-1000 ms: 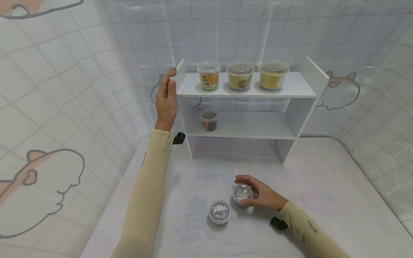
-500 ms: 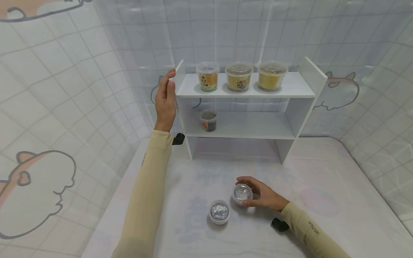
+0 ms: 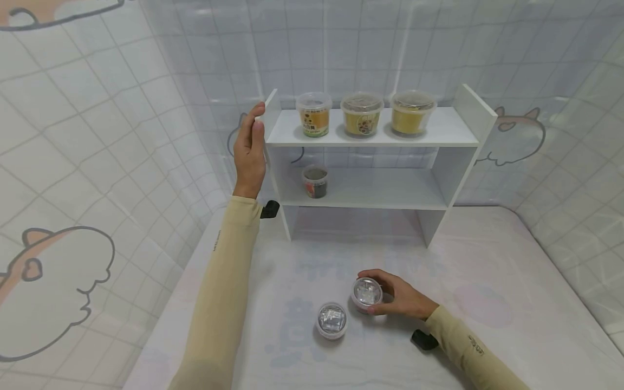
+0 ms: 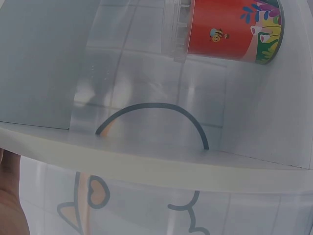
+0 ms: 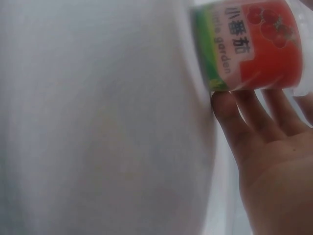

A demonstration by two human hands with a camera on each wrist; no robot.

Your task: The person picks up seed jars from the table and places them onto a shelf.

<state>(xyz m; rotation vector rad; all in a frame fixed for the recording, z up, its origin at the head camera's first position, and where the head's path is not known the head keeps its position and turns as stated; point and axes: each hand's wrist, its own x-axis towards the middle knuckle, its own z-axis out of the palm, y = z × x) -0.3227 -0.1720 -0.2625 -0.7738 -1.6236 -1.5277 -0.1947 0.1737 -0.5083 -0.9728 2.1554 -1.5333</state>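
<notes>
My left hand (image 3: 250, 154) rests against the left side panel of a white shelf unit (image 3: 372, 145), fingers straight and pointing up. On the table, my right hand (image 3: 397, 295) curves its fingers and thumb around a small clear-lidded plastic cup (image 3: 366, 292). The right wrist view shows that cup's red label (image 5: 271, 44) with tomatoes printed on it, and fingers (image 5: 254, 115) against its side. A second lidded cup (image 3: 332, 320) stands just left of the held one. Silvery packets show through both lids.
Three lidded tubs with yellow or orange labels, one a taller cup (image 3: 314, 115), stand on the top shelf. A dark-filled cup (image 3: 315, 181) sits at the left of the middle shelf; its red label (image 4: 225, 29) faces the left wrist camera. Tile-patterned sheeting (image 3: 209, 81) surrounds the table.
My right hand has shifted very slightly to the right around the cup, which stays in place on the table. The left hand keeps its position at the shelf.
</notes>
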